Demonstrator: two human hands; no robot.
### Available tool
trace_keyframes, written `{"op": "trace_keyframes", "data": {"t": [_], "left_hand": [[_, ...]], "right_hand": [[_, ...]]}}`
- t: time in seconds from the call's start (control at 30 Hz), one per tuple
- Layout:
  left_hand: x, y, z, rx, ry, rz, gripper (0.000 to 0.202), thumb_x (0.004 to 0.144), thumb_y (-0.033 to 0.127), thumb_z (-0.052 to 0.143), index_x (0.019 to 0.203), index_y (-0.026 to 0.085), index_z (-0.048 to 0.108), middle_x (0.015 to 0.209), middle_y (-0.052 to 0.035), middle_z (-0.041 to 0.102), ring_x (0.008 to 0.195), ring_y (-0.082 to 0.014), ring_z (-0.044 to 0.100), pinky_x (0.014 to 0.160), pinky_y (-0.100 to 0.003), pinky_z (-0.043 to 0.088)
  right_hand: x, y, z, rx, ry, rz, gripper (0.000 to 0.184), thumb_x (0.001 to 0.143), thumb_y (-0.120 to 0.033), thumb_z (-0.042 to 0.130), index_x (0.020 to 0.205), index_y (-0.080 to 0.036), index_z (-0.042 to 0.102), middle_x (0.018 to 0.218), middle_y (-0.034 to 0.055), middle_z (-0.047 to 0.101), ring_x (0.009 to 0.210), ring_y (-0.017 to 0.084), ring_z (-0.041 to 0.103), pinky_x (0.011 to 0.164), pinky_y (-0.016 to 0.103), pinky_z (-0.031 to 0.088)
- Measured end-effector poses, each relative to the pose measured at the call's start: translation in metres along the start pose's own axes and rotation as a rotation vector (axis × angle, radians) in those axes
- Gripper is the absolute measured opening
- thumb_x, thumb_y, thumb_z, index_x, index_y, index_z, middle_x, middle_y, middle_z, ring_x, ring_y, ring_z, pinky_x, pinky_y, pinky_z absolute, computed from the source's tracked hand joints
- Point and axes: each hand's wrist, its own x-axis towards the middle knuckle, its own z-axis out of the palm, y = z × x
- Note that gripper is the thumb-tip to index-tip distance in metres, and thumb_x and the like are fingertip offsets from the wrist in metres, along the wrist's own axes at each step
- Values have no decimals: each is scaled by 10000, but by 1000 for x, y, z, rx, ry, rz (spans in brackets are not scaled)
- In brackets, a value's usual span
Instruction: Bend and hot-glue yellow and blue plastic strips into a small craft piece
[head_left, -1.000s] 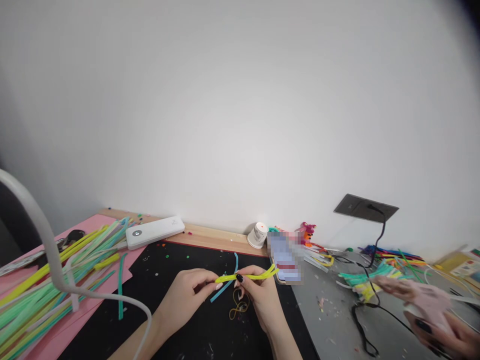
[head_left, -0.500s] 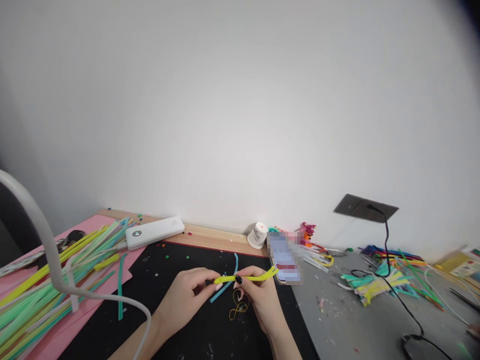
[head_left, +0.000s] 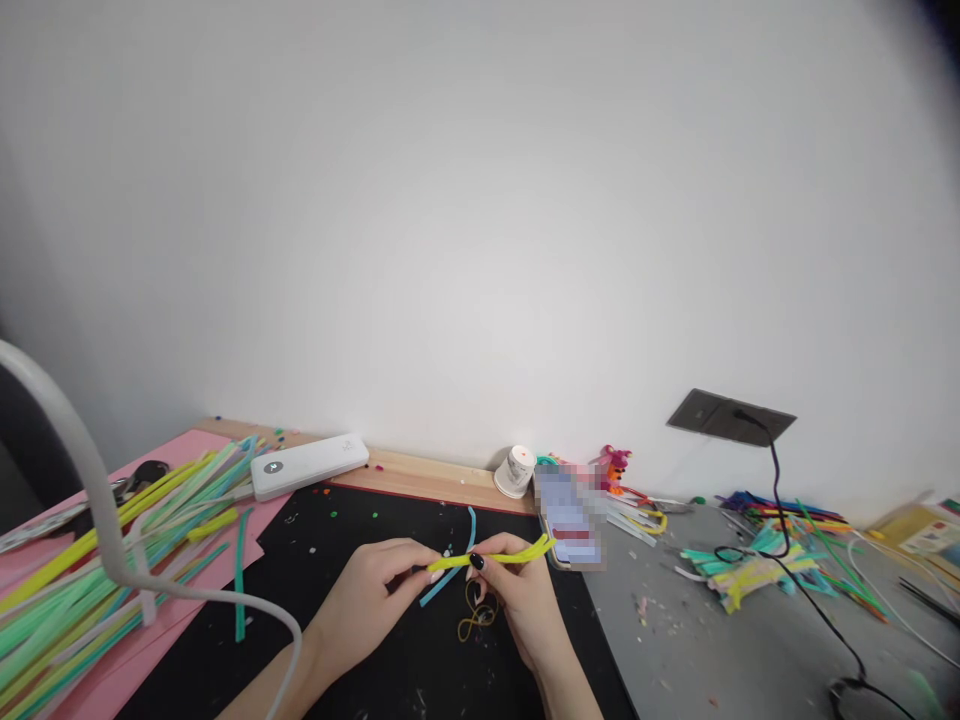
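Holding yellow strips [head_left: 452, 562] at lower centre of the frame.
Pinched near the left end by the left hand [head_left: 384, 580], mid-length by the right hand [head_left: 519, 588]; crossing over a blue strip [head_left: 441, 589], above thin brown loops [head_left: 466, 634].

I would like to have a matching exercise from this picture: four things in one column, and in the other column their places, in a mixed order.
Things:
1. Yellow strips
2. Paper cup
3. Socket plate
4. Blue strip

Places:
A. on the wall, with a black cable plugged in
B. lying on the black mat
C. between the left hand and the right hand, held
D. beside the phone, on its left in the view

Pairs: 1-C, 2-D, 3-A, 4-B
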Motion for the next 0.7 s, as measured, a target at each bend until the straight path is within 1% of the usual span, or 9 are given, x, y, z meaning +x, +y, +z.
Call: {"op": "trace_keyframes", "data": {"t": [0.4,0.7], "left_hand": [[0,0,1,27,-10,-5,218,844,213,485,851,231,702,796,-7,700,705,-144,614,655,-207,450],[0,-2,1,27,-13,-11,222,840,240,488,846,233,710,800,-13,708,711,-154,623,661,-217,461]], "right_hand": [[0,0,-1,-2,-5,3,174,668,-290,739,715,-142,663,583,13,643,468,87,506,460,201,420],[0,0,0,-9,-5,-3,182,671,-293,735,709,-134,655,578,16,645,470,93,508,466,211,426]]}}
